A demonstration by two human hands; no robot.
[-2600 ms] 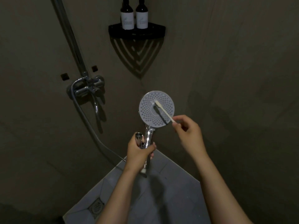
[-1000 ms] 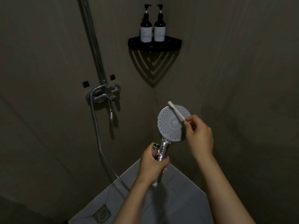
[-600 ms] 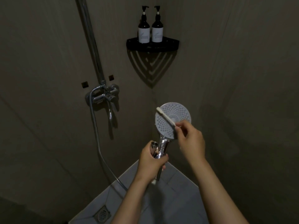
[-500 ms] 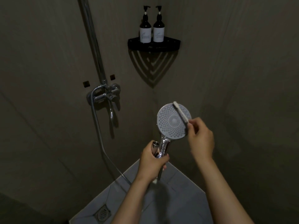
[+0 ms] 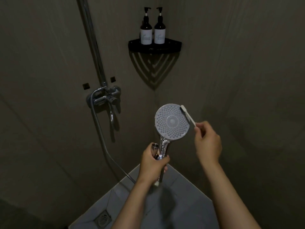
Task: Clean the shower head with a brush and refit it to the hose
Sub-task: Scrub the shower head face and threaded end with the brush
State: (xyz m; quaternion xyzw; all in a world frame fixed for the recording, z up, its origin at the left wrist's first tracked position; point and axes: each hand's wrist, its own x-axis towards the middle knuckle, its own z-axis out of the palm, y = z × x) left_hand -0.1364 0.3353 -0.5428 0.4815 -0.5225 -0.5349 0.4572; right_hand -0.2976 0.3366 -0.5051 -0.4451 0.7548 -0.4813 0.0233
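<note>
A round chrome shower head (image 5: pixel 171 121) with a pale grey nozzle face points toward me. My left hand (image 5: pixel 152 164) grips its chrome handle upright, together with the hose's metal end fitting (image 5: pixel 154 147) beside the handle. My right hand (image 5: pixel 208 144) pinches the lower end of a white brush (image 5: pixel 188 115), whose bristle end lies on the upper right rim of the nozzle face. The flexible hose (image 5: pixel 102 138) hangs from the wall mixer (image 5: pixel 105 96) down and across toward my left hand.
A chrome riser pipe (image 5: pixel 92 40) runs up the left wall. A black corner shelf (image 5: pixel 155 46) holds two dark pump bottles (image 5: pixel 152 33). The grey tiled floor below has a square drain (image 5: pixel 103 219). Walls close in on both sides.
The brush has swept back and forth over the nozzle face and now lies at its upper right rim. My left hand has kept its hold on the handle.
</note>
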